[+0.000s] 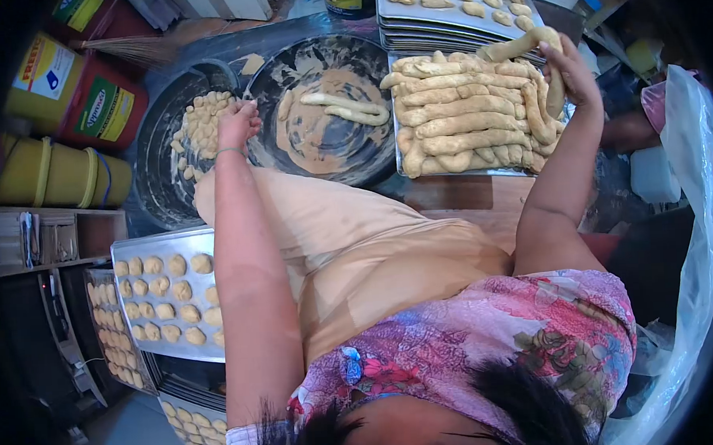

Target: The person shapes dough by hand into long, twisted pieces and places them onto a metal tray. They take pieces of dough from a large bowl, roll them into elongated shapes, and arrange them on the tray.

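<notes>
Grasping a dough rope at its bend, the right hand has piled ropes beside its fingers. Likely soft and stretchy, it suits a mid-length hold. The left hand curls beside dough pieces, contents unclear.

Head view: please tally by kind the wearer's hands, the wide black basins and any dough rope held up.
Hands: 2, left hand and right hand
Wide black basins: 2, left basin and middle basin
Held-up dough rope: 1
Total: 5
</notes>
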### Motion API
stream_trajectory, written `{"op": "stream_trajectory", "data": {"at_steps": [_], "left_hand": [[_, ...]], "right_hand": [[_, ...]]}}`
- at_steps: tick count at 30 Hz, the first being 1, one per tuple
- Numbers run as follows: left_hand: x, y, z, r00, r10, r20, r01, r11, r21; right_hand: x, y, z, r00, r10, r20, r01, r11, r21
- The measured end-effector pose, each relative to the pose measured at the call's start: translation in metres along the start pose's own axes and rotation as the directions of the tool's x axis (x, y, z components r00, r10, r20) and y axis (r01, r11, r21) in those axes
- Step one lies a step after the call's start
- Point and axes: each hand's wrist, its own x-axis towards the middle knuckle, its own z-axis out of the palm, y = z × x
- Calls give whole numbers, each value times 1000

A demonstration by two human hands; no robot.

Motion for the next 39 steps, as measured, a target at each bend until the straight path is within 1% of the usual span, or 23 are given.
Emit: {"op": "stream_trajectory", "data": {"at_steps": [1, 2, 3, 4, 5, 6, 8, 9, 11, 14, 16, 19, 20, 22, 23, 26, 27, 30, 33, 36, 39], "left_hand": [[2, -1, 0, 1000, 4, 10, -4, 1000, 10], [4, -3, 0, 1000, 6, 18, -7, 1000, 19], [5, -4, 0, 1000, 8, 25, -8, 1000, 28], [6, -5, 0, 999, 5, 35, -6, 999, 39], [7, -6, 1, 999, 1, 45, -3, 999, 51], [7, -8, 2, 999, -5, 54, 1, 998, 64], [4, -6, 7, 997, -14, 81, 3, 990, 139], [2, -5, 8, 995, -20, 95, 3, 984, 180], [0, -5, 8, 993, -22, 113, -1, 979, 202], [5, -6, 6, 991, -22, 135, -4, 981, 194], [6, -9, 4, 990, -22, 137, -5, 982, 188], [4, -9, 2, 987, -20, 157, -12, 980, 197], [5, -10, 0, 988, -29, 152, -2, 980, 199], [1, -8, -2, 990, -43, 132, 16, 980, 196], [-2, -6, -3, 992, -37, 123, 10, 976, 217], [0, -7, -6, 990, -53, 129, 17, 963, 267], [1, -8, -4, 991, -61, 118, 24, 957, 291], [-1, -6, 1, 989, -49, 139, 5, 954, 300], [-4, -1, 8, 991, -50, 127, 5, 945, 328], [-2, -1, 13, 989, -61, 138, 12, 943, 334], [-1, -5, 11, 987, -66, 150, 14, 946, 323]], "right_hand": [[1, 16, -2, 1000, 15, 27, -14, 999, -45], [-1, 32, -4, 985, 164, 53, -158, 981, -111], [1, 58, -7, 993, 113, 22, -95, 913, -397], [-3, 62, 1, 983, 172, 68, -101, 806, -584], [-8, 65, 7, 891, 453, 14, -348, 703, -621], [-5, 90, 2, 846, 532, -33, -453, 684, -573], [2, 112, -9, 863, 504, -37, -419, 674, -608], [8, 114, -9, 876, 480, -40, -397, 671, -626], [17, 106, -10, 899, 434, -49, -355, 661, -661], [20, 80, 9, 979, 191, -73, -192, 737, -648], [46, 114, 18, 999, 14, -47, -42, 741, -671], [54, 117, 31, 994, -4, 106, 86, 613, -785], [67, 134, 16, 994, 7, 113, 79, 681, -728], [70, 141, -4, 1000, 1, -8, -7, 716, -698], [69, 143, -13, 1000, -10, -7, 2, 725, -689], [57, 158, -18, 994, 33, 101, 30, 827, -562], [53, 155, -18, 993, 21, 114, 47, 824, -564], [44, 138, -19, 994, 88, -57, -105, 839, -533], [57, 149, -17, 994, -32, -100, -26, 847, -530], [78, 154, 11, 972, -208, -111, 59, 670, -740], [81, 141, 27, 995, -71, -63, -30, 395, -918]]}}
